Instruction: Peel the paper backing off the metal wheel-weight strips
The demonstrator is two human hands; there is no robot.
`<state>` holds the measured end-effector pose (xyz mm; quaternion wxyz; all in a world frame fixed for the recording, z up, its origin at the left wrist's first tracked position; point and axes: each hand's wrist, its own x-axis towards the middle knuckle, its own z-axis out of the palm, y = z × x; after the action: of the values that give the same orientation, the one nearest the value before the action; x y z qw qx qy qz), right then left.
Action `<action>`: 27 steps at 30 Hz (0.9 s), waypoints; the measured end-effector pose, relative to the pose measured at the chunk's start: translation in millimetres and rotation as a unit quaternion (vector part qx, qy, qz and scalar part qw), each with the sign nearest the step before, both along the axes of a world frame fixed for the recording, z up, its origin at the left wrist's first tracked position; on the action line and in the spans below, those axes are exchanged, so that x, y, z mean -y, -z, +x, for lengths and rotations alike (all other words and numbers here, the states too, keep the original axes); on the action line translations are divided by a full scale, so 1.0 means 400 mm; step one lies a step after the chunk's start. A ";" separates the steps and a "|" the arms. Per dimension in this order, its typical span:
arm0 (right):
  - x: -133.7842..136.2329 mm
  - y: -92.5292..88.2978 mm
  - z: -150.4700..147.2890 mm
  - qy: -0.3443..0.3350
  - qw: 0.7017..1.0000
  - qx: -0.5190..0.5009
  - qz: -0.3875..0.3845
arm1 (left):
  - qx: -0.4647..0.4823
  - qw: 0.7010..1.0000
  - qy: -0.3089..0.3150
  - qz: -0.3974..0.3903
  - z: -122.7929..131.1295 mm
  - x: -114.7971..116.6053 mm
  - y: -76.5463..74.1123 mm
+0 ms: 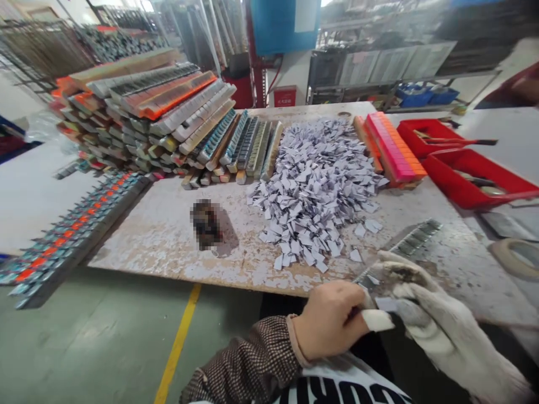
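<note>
My left hand (334, 320) is bare, with white wrapping around a fingertip. Its fingers close around the near end of a narrow strip (416, 238) lined with thin metal pieces, which slants away over the table edge. A dirty white glove covers my right hand (442, 320). Between its thumb and fingers, beside my left fingertips, a small white paper piece (385, 304) is pinched. The gloved hand hides the strip's middle. Just beyond my hands lies a big heap of similar white pieces (311, 185), a few strewn near the strip.
Bundled bars (147, 112) are stacked at the back left. A long strip with an orange line (76, 230) juts past the table's left edge. Pink and orange blocks (391, 146) stand beside red trays (480, 174) and a tape roll (516, 255). A pixelated object (205, 224) is on the table.
</note>
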<state>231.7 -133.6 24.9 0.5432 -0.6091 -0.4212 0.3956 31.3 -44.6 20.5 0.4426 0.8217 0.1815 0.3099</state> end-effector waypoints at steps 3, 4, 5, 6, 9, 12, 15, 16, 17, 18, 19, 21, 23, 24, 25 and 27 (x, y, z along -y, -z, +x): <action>-0.040 0.004 0.065 0.055 0.962 0.260 0.069 | -0.054 0.998 -0.035 0.025 -0.027 -0.019 -0.004; -0.051 0.012 0.091 0.067 0.949 0.299 0.076 | -0.073 0.996 -0.043 0.033 -0.036 -0.023 0.001; -0.058 0.020 0.116 0.072 0.935 0.337 0.079 | -0.094 0.994 -0.043 0.039 -0.043 -0.026 0.008; -0.063 0.030 0.137 0.072 0.922 0.371 0.083 | -0.114 0.992 -0.036 0.041 -0.048 -0.028 0.016; -0.071 0.050 0.162 0.038 0.857 0.502 0.107 | -0.168 0.985 0.005 0.032 -0.052 -0.024 0.039; -0.080 0.055 0.147 -0.010 0.775 0.614 0.148 | -0.190 0.982 0.021 0.010 -0.049 -0.019 0.048; -0.097 0.056 0.130 -0.050 0.742 0.649 0.160 | -0.192 0.981 0.024 -0.007 -0.047 -0.020 0.050; -0.103 0.057 0.128 -0.061 0.739 0.652 0.159 | -0.192 0.981 0.025 -0.011 -0.046 -0.020 0.050; -0.109 0.058 0.127 -0.069 0.736 0.655 0.157 | -0.191 0.981 0.027 -0.014 -0.045 -0.021 0.051; -0.115 0.058 0.127 -0.078 0.733 0.658 0.154 | -0.191 0.981 0.027 -0.016 -0.044 -0.021 0.052; -0.121 0.058 0.129 -0.088 0.730 0.661 0.149 | -0.190 0.981 0.025 -0.018 -0.043 -0.022 0.052; -0.132 0.056 0.133 -0.111 0.731 0.660 0.131 | -0.189 0.982 0.020 -0.018 -0.041 -0.023 0.052; -0.138 0.054 0.139 -0.130 0.743 0.647 0.115 | -0.188 0.982 0.017 -0.015 -0.043 -0.027 0.049; -0.140 0.054 0.142 -0.132 0.749 0.639 0.114 | -0.187 0.982 0.022 -0.014 -0.046 -0.031 0.046; -0.140 0.056 0.145 -0.129 0.757 0.630 0.118 | -0.184 0.982 0.033 -0.017 -0.049 -0.037 0.043; -0.139 0.062 0.145 -0.116 0.768 0.616 0.133 | -0.183 0.981 0.054 -0.020 -0.054 -0.057 0.036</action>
<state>289.7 -78.1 0.0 0.1925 -0.5901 -0.7814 -0.0642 9.8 -21.9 6.3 0.4341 0.8641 0.2210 0.1266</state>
